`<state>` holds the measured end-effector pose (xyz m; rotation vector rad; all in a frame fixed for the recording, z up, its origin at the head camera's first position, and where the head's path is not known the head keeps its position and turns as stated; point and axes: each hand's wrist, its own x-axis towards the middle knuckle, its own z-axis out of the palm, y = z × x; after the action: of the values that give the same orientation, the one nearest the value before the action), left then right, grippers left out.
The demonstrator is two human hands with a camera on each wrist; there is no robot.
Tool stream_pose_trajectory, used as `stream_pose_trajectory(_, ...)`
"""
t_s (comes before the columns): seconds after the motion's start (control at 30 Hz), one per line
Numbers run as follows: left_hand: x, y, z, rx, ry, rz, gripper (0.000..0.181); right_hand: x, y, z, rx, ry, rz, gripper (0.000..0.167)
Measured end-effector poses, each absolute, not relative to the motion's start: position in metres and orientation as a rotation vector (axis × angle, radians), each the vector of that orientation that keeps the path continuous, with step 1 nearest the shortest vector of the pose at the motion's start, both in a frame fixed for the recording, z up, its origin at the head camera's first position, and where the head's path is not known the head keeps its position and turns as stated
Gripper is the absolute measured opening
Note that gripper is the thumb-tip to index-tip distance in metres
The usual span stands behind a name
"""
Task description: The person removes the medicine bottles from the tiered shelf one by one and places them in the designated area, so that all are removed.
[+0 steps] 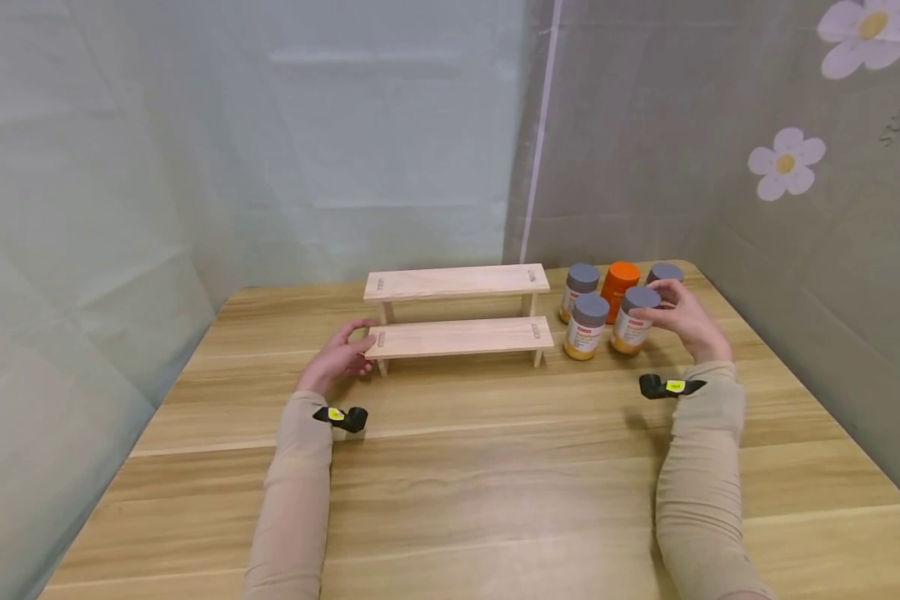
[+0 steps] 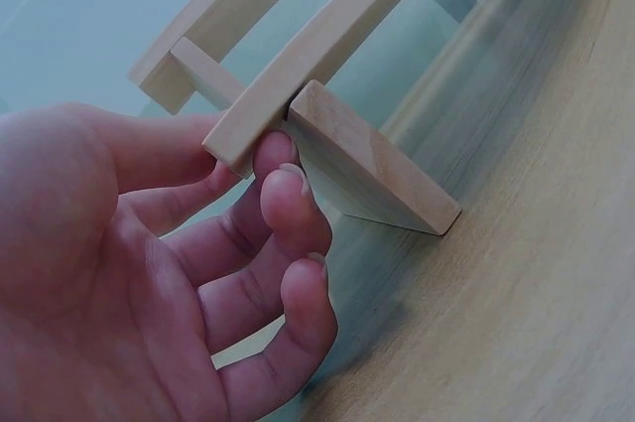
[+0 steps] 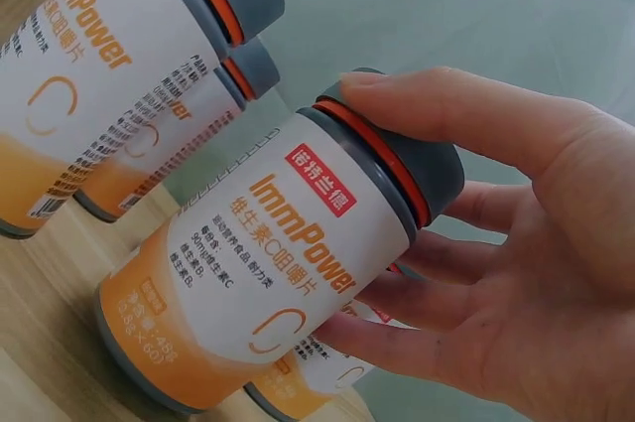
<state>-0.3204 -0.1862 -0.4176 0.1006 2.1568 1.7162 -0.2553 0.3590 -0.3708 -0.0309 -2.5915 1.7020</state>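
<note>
A two-step wooden shelf [image 1: 457, 336] stands on the table. At the left end of its lower plank [image 2: 327, 50], my left hand [image 1: 337, 358] pinches the board, thumb against it and curled fingertips beneath. My right hand [image 1: 686, 321] grips a vitamin C tablet bottle [image 3: 268, 253] around its grey cap, with the thumb on the near side and the fingers behind. This bottle has a white and orange label and looks slightly tilted in the head view. Whether its base touches the table I cannot tell.
Around the held bottle stand a front grey-capped bottle [image 1: 587, 327], another behind it [image 1: 579, 292], an orange bottle [image 1: 619, 287] and a partly hidden grey-capped bottle [image 1: 665, 272]. The wooden table [image 1: 495, 483] ends at a hanging curtain [image 1: 390, 150] behind the shelf.
</note>
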Motion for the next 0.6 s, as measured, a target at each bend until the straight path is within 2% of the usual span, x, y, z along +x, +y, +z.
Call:
stream_pose_trajectory(0.23, -0.3193, -0.1869, -0.4186, 0.122, 2.179, 1.722, 0.05, -0.2595, 0.358, -0.3736, -0.06, -2.656, 1.687, 0.048)
stream_pose_trajectory(0.47, -0.3181, -0.1868, -0.4193, 0.131, 2.178, 1.721, 0.05, -0.258, 0.3586, -0.3747, -0.04, -2.657, 1.73, 0.043)
stream_pose_trajectory(0.6, -0.3175, -0.1861, -0.4192, 0.139, 2.19, 1.716, 0.05, -0.2568, 0.3609, -0.3763, 0.01, -2.684, 1.699, 0.05)
